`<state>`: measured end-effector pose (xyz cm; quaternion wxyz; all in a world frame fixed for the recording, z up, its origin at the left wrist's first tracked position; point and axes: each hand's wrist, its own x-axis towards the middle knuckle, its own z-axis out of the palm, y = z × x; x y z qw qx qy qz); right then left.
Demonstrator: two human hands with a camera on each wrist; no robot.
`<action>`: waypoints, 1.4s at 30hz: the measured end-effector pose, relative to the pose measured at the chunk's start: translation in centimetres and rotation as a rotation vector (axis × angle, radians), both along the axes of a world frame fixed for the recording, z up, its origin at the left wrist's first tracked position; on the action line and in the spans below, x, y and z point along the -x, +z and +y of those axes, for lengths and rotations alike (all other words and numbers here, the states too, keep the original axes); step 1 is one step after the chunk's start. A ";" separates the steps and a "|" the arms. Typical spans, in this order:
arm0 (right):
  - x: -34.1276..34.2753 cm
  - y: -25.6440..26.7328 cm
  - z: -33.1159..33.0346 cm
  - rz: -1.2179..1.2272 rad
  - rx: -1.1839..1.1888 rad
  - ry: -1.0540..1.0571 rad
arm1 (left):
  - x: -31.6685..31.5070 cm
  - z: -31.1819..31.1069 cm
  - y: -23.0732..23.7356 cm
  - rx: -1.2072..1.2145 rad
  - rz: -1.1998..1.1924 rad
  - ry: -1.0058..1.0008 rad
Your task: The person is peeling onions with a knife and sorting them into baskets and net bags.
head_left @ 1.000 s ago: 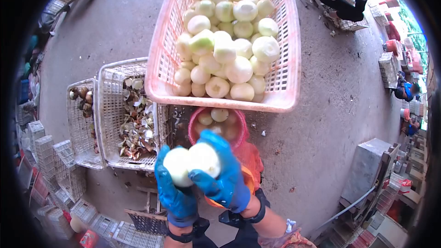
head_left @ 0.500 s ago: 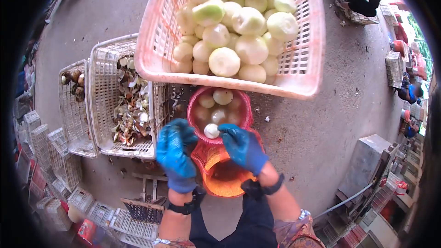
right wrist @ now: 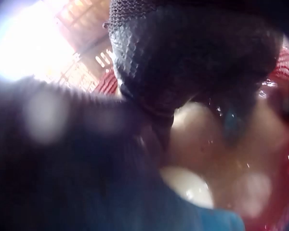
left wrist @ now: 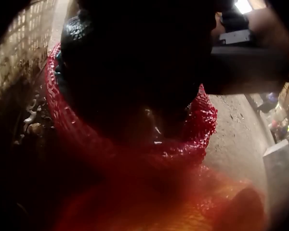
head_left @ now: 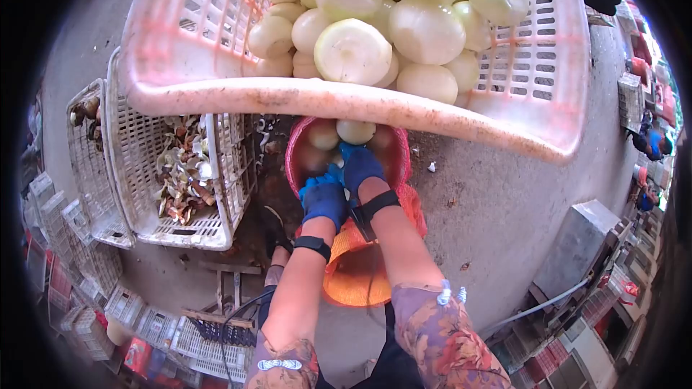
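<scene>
Both hands, in blue gloves, reach down into a round tub lined with red mesh (head_left: 291, 158) that holds cloudy water and peeled onions. My left hand (head_left: 324, 200) is over the near left side, its fingers hidden below the rim. Beside it, my right hand (head_left: 359, 167) dips in close to a pale peeled onion (head_left: 355, 132) at the far edge. In the right wrist view another onion (right wrist: 190, 185) shows in the brownish water between the gloves. I cannot tell what the hands hold under the water. The left wrist view is mostly dark, with the mesh rim (left wrist: 70, 125) around the glove.
A pink-white plastic crate (head_left: 346, 99) heaped with peeled onions (head_left: 353, 52) stands just beyond the tub. At left, a white crate (head_left: 220, 187) contains onion peelings (head_left: 184, 191). Orange mesh (head_left: 357, 284) lies nearest my legs. A grey box (head_left: 577, 238) stands at right.
A second ago both hands held two peeled onions above the tub. They then parted over it, and now both are down inside it. The view has moved closer to the large onion crate.
</scene>
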<state>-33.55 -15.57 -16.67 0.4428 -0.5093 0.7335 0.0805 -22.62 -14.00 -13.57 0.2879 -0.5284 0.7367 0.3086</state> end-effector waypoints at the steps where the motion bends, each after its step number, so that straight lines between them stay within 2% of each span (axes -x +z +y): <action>1: 0.2 0.7 -0.6 -0.003 -0.014 0.050 | 0.1 0.3 -0.2 -0.004 -0.046 -0.027; 4: 0.3 1.6 -1.3 0.024 -0.095 0.009 | 0.3 2.5 -2.9 0.117 -0.031 0.112; 7: -0.3 1.8 -1.4 0.028 -0.050 -0.008 | -0.2 2.6 -2.9 0.181 0.117 0.245; 10: 0.0 3.0 -1.6 0.000 -0.084 -0.022 | -1.8 3.0 -2.9 0.182 0.246 0.229; 12: 1.2 -0.5 1.6 -0.120 0.065 0.037 | -2.7 1.4 1.1 0.058 0.462 0.403; 13: 2.2 0.7 1.8 -0.387 -0.083 -0.243 | -3.4 1.1 2.8 -0.005 0.570 0.489; 14: 3.1 2.1 1.9 -0.597 -0.232 -0.554 | -4.2 1.6 2.4 -0.078 0.889 0.800; 15: 2.7 3.1 3.0 -0.780 -0.124 -0.701 | -4.6 1.1 4.3 -0.483 1.009 1.308; 17: 1.5 5.0 6.0 -1.153 0.124 -0.966 | -6.0 2.0 4.2 -0.603 1.138 1.285; 19: 0.5 8.8 5.8 -0.914 0.232 -0.792 | -5.7 2.3 8.5 -0.728 1.065 1.482; 20: -0.4 10.7 5.9 -0.968 0.274 -0.847 | -6.4 3.4 8.5 -0.804 1.136 1.520; 21: -1.0 12.7 6.0 -1.023 0.315 -0.905 | -6.6 3.8 10.6 -0.745 1.119 1.563; 22: -1.3 16.0 5.4 -1.003 0.402 -0.839 | -6.2 3.4 13.6 -0.658 1.184 1.546; 23: -1.3 19.3 4.8 -0.998 0.361 -0.813 | -6.0 3.0 17.1 -0.573 1.245 1.533; 25: -0.8 25.8 3.0 -0.985 0.492 -0.616 | -6.2 2.0 23.4 -0.367 1.332 1.458; 26: -1.0 28.2 2.0 -0.994 0.607 -0.633 | -5.8 1.3 25.7 -0.293 1.396 1.513; 28: -1.2 32.5 -0.4 -0.948 0.836 -0.670 | -4.6 -1.5 31.4 -0.066 1.388 1.470; 31: 1.7 35.4 -6.4 -0.488 1.215 -0.392 | -1.5 -7.9 34.7 0.260 1.562 1.095; 33: 4.3 36.2 -9.0 -0.227 1.306 -0.210 | -0.1 -11.9 34.4 0.624 1.321 0.712; 35: 6.4 35.9 -7.9 -0.027 1.309 0.067 | -0.9 -12.8 32.9 0.706 1.303 0.470; 36: 6.0 35.6 -6.3 -0.079 1.336 0.033 | -1.0 -11.9 32.5 0.802 1.239 0.516; 38: 4.8 32.1 -1.9 -0.465 1.198 -0.109 | -1.8 -8.0 29.7 0.615 1.388 0.785; 39: 4.2 30.5 0.2 -0.499 0.976 -0.167 | -2.2 -6.0 27.6 0.517 1.459 0.923; 40: 3.4 26.6 2.3 -0.506 0.823 -0.264 | -2.4 -4.4 25.4 0.336 1.408 1.051; 41: 2.4 22.9 4.4 -0.551 0.551 -0.557 | -2.6 -2.9 22.8 0.156 1.344 1.173; 42: 2.2 18.1 5.9 -0.393 0.601 -0.507 | -2.6 -1.6 19.4 -0.082 1.294 1.371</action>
